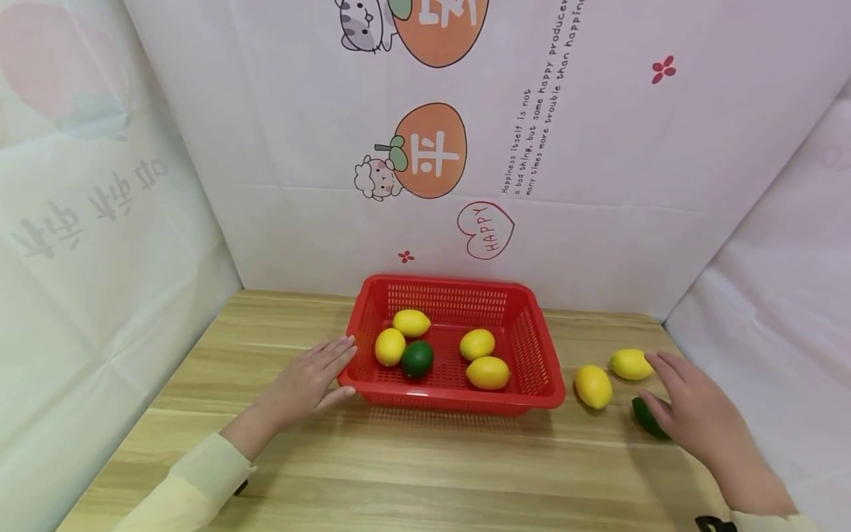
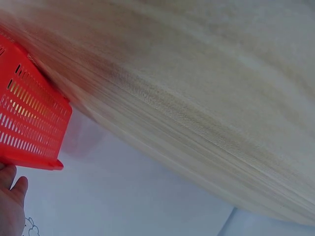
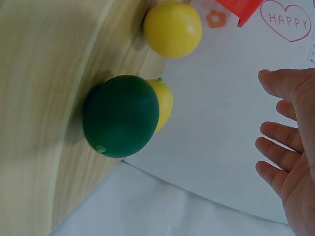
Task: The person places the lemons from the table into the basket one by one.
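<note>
A red plastic basket (image 1: 459, 399) stands on the table, with several yellow lemons (image 1: 411, 323) and one dark green lime-like fruit (image 1: 417, 359) inside. My left hand (image 1: 307, 384) rests on the basket's left rim with straight fingers. To the right of the basket lie two lemons, the nearer lemon (image 1: 593, 386) and a farther lemon (image 1: 629, 364), beside another dark green fruit (image 3: 121, 116). Above these hovers my right hand (image 1: 698, 410), partly covering the green fruit in the head view. In the right wrist view its fingers are spread, apart from the fruit, and hold nothing.
The wood-grain table (image 1: 425, 473) is bounded by a printed white sheet (image 1: 299, 185) behind it and by white sheets on the left (image 1: 113, 295) and right (image 1: 778, 295). The basket's back rim is close to the rear sheet.
</note>
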Available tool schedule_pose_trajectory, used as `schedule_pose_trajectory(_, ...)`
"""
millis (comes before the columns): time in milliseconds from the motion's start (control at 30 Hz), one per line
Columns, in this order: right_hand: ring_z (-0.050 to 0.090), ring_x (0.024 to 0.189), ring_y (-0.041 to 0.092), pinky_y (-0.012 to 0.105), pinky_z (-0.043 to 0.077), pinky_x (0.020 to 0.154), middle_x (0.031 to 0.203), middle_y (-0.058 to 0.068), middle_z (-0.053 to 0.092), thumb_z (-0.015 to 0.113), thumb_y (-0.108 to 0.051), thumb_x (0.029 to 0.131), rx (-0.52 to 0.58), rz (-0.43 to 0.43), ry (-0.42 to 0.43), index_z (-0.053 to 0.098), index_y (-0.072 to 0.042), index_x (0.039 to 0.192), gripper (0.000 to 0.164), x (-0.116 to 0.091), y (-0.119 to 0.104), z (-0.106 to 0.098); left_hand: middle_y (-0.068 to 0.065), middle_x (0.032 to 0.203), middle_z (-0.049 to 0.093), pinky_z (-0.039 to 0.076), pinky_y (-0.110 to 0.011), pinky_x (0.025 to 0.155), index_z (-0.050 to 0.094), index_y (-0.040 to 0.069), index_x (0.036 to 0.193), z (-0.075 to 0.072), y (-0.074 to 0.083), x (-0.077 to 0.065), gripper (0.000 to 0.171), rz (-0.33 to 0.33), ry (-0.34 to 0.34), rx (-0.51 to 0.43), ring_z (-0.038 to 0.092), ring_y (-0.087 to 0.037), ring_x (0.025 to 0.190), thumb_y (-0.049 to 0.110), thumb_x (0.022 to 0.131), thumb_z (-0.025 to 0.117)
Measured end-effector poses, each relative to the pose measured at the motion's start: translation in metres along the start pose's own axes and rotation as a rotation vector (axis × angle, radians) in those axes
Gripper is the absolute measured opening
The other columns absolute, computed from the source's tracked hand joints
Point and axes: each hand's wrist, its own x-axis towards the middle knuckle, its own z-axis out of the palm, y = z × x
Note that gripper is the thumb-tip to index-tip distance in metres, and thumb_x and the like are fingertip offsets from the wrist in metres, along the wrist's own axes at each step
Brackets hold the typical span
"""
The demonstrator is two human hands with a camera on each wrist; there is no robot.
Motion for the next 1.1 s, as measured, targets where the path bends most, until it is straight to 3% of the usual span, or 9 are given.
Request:
schedule_pose_trajectory(67,0.052,0.103,0.050,0.062,0.044,0.081,0.115,0.032,0.055,0.056,-0.046,0.096,0.001,0.017,-0.018,0.054,0.010,0.122,0.062,-0.004,0.003,0.000,-0.019,0.143,0.048,0.037,-0.052,0.107,0.052,-0.003,0.137,0.001,0.000,0.000,0.066,-0.001,0.001,-0.004,0.043,-0.031,0.133,0.042,0.090,0.065)
schedule_pose_trajectory(133,0.052,0.103,0.050,0.062,0.043,0.082,0.115,0.032,0.054,0.072,-0.025,0.087,0.002,0.040,-0.045,0.054,0.010,0.123,0.054,-0.008,0.005,0.000,-0.019,0.142,0.049,0.037,-0.051,0.107,0.052,-0.003,0.137,0.000,0.000,0.000,0.066,-0.001,0.005,-0.006,0.043,-0.031,0.133,0.044,0.092,0.062)
schedule_pose_trajectory(233,0.051,0.103,0.051,0.063,0.043,0.082,0.115,0.034,0.054,0.081,-0.006,0.071,-0.006,0.082,-0.105,0.053,0.010,0.123,0.062,-0.013,0.009,0.003,-0.019,0.142,0.049,0.037,-0.052,0.106,0.052,-0.003,0.136,-0.001,0.000,0.000,0.066,-0.002,0.005,-0.006,0.044,-0.032,0.133,0.045,0.092,0.062)
schedule_pose_trajectory(367,0.050,0.103,0.053,0.065,0.043,0.083,0.114,0.036,0.053,0.083,-0.006,0.069,-0.012,0.122,-0.193,0.053,0.011,0.123,0.065,-0.018,0.014,0.006,-0.018,0.143,0.048,0.036,-0.051,0.107,0.053,-0.003,0.136,-0.002,0.001,0.001,0.067,-0.010,-0.005,-0.002,0.043,-0.031,0.133,0.041,0.088,0.068)
schedule_pose_trajectory(567,0.050,0.105,0.056,0.067,0.042,0.085,0.117,0.040,0.052,0.083,-0.013,0.074,-0.007,0.179,-0.299,0.051,0.011,0.126,0.065,-0.022,0.018,0.010,-0.018,0.143,0.048,0.037,-0.051,0.107,0.052,-0.003,0.137,-0.003,0.002,0.001,0.068,-0.015,-0.008,-0.003,0.044,-0.031,0.133,0.039,0.086,0.071)
schedule_pose_trajectory(1100,0.046,0.112,0.058,0.068,0.039,0.090,0.127,0.040,0.047,0.076,-0.025,0.083,0.046,0.291,-0.488,0.045,0.011,0.134,0.070,-0.032,0.029,0.025,-0.018,0.143,0.048,0.036,-0.051,0.107,0.052,-0.003,0.137,-0.001,0.002,0.000,0.069,-0.017,0.000,-0.009,0.043,-0.032,0.134,0.037,0.085,0.072)
